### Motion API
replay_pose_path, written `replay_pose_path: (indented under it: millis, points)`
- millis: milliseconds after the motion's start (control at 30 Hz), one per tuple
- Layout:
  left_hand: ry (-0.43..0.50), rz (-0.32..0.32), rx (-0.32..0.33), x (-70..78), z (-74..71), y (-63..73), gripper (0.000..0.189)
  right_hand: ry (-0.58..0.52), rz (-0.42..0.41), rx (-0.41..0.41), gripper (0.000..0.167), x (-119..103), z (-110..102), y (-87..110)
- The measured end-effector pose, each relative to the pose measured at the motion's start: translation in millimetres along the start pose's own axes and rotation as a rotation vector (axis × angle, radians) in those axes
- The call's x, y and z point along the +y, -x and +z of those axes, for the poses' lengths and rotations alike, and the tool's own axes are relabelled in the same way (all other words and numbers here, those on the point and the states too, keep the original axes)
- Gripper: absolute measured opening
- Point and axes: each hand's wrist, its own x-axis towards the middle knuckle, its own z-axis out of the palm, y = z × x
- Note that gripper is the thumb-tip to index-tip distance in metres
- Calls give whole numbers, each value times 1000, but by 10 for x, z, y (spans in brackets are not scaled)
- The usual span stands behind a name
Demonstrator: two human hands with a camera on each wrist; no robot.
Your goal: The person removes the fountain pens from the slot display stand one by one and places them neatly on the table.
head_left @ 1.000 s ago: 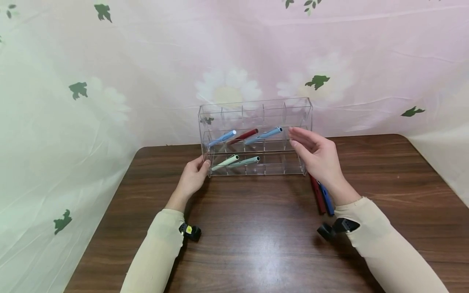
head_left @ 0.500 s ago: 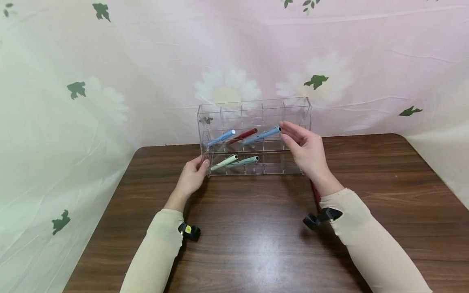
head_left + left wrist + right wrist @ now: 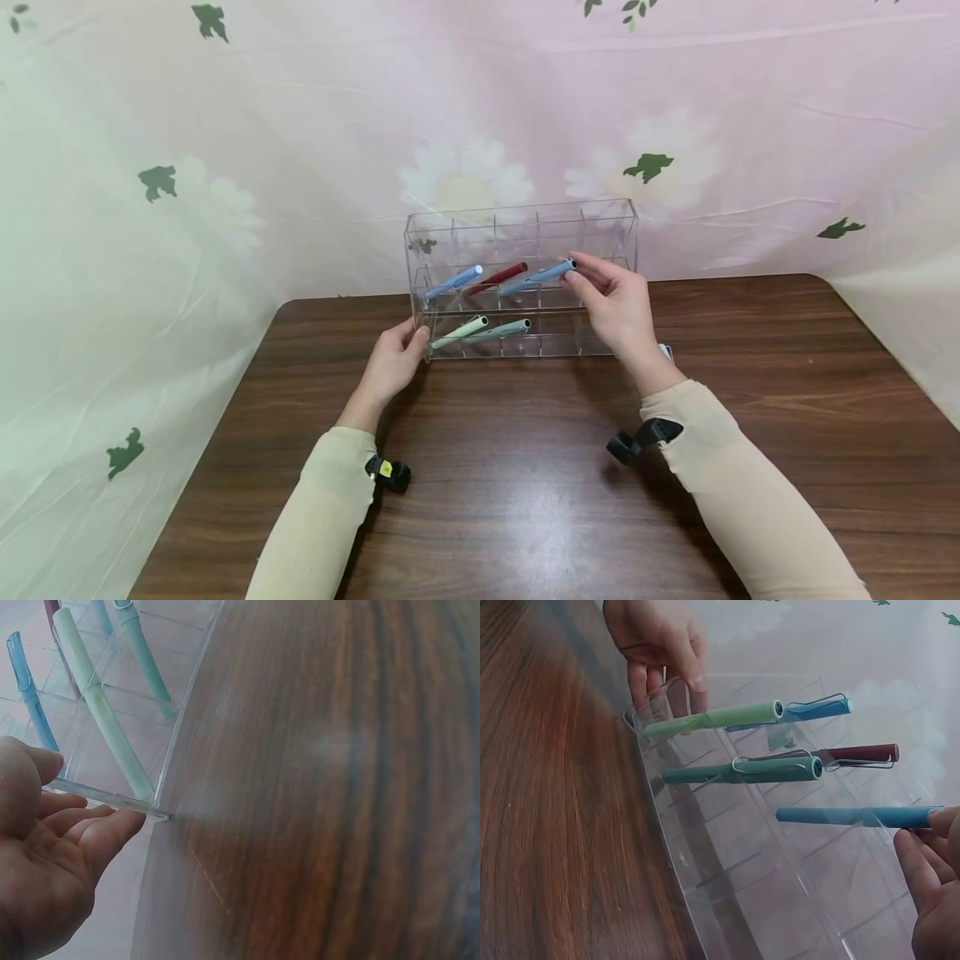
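Observation:
A clear acrylic pen stand [image 3: 525, 357] with divided tiers stands at the back of the table. My left hand [image 3: 393, 358] grips its left side panel between thumb and fingers. With thumb and fingertips, my right hand [image 3: 618, 310] pinches the cap end of a light blue pen [image 3: 825, 816] that leans in the upper tier. To its left in that tier lean a dark red pen [image 3: 497, 279] and another blue pen [image 3: 453, 283]. A pale green pen [image 3: 460, 332] and a teal pen [image 3: 500, 331] slant in the lower tier, at the left.
A small white end of something [image 3: 666, 352] shows on the wooden table [image 3: 480, 500] beside my right wrist. Behind the stand hangs a pale floral cloth [image 3: 337, 167]. My right forearm covers part of the table right of the stand.
My right hand has moved left from the stand's right side and closed on the light blue pen's cap end. The red and blue pens on the table are now hidden. My left hand stays put.

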Motion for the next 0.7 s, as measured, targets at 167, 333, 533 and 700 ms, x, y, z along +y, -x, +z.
replay_pose_path:
  millis: [167,333,533,700]
  points:
    - [0,-8,2,9,2,-2,47,-74,12,35,35,14,44,-16]
    - [-2,-11,1,20,0,0,47,-105,-10,72,33,15,68,-28]
    - [-6,-9,2,14,4,-2,46,-117,-40,157,30,17,66,-10]
    - [1,-17,-1,15,5,4,46,-180,-74,195,29,-17,52,27]
